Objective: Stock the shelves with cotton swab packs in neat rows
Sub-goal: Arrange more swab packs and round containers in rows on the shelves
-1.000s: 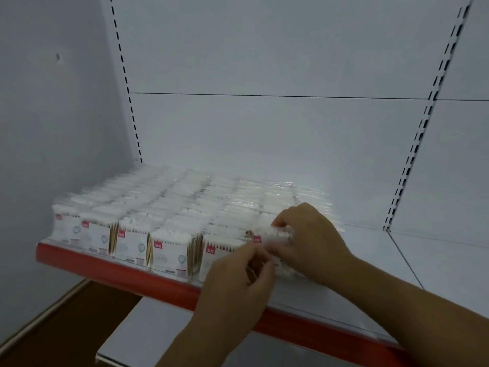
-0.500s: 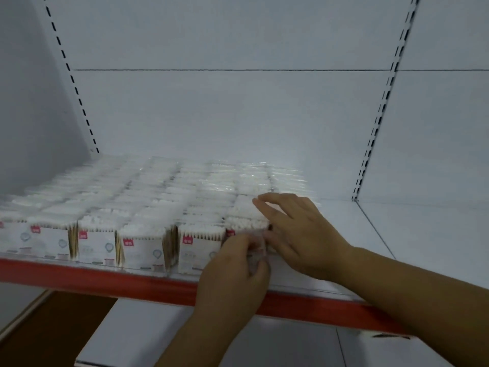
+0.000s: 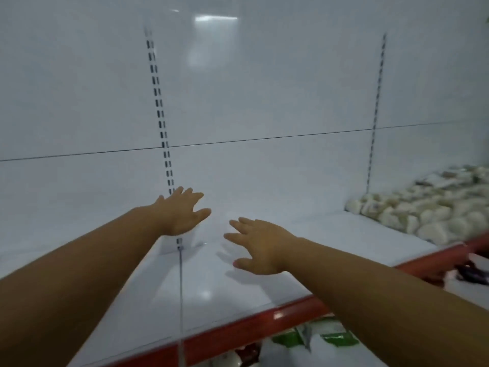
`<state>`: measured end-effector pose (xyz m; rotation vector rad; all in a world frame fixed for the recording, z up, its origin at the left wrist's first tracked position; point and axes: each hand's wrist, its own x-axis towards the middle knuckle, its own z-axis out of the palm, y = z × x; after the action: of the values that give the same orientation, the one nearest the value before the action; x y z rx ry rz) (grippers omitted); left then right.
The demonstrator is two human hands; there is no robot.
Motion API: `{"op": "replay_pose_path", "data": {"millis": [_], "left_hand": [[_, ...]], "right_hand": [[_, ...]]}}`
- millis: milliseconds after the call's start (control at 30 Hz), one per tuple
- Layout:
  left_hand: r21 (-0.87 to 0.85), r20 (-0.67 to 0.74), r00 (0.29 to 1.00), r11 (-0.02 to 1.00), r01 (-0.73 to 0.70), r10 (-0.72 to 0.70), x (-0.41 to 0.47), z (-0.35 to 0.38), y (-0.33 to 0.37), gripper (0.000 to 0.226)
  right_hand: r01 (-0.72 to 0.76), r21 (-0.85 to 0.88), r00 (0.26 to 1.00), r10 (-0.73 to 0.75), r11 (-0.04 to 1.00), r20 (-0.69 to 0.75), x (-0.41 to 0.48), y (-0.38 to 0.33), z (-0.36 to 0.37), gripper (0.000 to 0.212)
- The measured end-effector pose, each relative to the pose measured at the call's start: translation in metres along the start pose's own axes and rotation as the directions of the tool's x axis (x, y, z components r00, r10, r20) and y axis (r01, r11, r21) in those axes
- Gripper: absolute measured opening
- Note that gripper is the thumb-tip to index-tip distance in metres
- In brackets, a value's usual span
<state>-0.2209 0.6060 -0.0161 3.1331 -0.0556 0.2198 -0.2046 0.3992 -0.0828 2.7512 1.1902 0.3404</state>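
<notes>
Head camera first: I see both arms stretched out over a white shelf (image 3: pixel 211 292) with a red front edge (image 3: pixel 264 321). My left hand (image 3: pixel 180 213) is flat and spread, palm down, fingers straight, holding nothing. It sits towards the back of the shelf, in front of the foot of a slotted upright (image 3: pixel 161 123). My right hand (image 3: pixel 260 245) is just as slack – fingers splayed and pointing left and forward, thumb nearest me, nothing in it. It casts a soft shadow on the shelf right under it; I cannot tell whether either palm actually touches the surface. The two hands are near each other but apart, with bare white shelf between them.

A thin seam (image 3: pixel 180 287) runs from the foot of the upright towards the front edge, passing between my forearms. Behind stands a glossy white back panel (image 3: pixel 264 88) with a dark horizontal joint line, and a second upright (image 3: pixel 377 102) further right.

At the far right of the shelf lies a heap of pale packs (image 3: pixel 412 210), well apart from both hands – too blurred for me to say whether these are the cotton swab packs. Below the front edge some green and white bags (image 3: pixel 325 343) show
</notes>
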Motion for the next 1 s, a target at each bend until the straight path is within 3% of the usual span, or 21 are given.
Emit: {"op": "replay_pose_path", "data": {"millis": [133,333,500,667,867,1000], "left_hand": [[-0.080,0.006,0.989,0.986,-0.147,0.148,0.048,0.026,0.120,0.064],[-0.150,0.060,0.913,0.908,-0.391,0.403,0.094,0.056,0.284,0.065],[-0.182,0.063,0.844,0.838,-0.515,0.533,0.136,0.063,0.375,0.064],[-0.200,0.082,0.782,0.779,-0.594,0.618,0.214,0.061,0.441,0.069],[-0.200,0.100,0.765,0.766,-0.611,0.636,0.327,0.059,0.519,0.070],[-0.203,0.095,0.710,0.712,-0.673,0.698,0.373,0.066,0.578,0.068]], "right_hand": [[-0.132,-0.030,0.991,0.131,0.991,-0.027,-0.088,0.081,0.002,0.065],[-0.317,-0.202,0.948,0.313,0.927,-0.053,-0.205,0.196,0.003,0.067],[-0.463,-0.103,0.886,0.463,0.880,-0.020,-0.266,0.277,0.002,0.067],[-0.542,-0.175,0.837,0.547,0.822,-0.022,-0.306,0.358,0.022,0.062],[-0.703,-0.228,0.694,0.720,0.673,-0.016,-0.345,0.477,0.020,0.065],[-0.820,-0.082,0.571,0.820,0.567,-0.036,-0.361,0.538,0.022,0.060]]}}
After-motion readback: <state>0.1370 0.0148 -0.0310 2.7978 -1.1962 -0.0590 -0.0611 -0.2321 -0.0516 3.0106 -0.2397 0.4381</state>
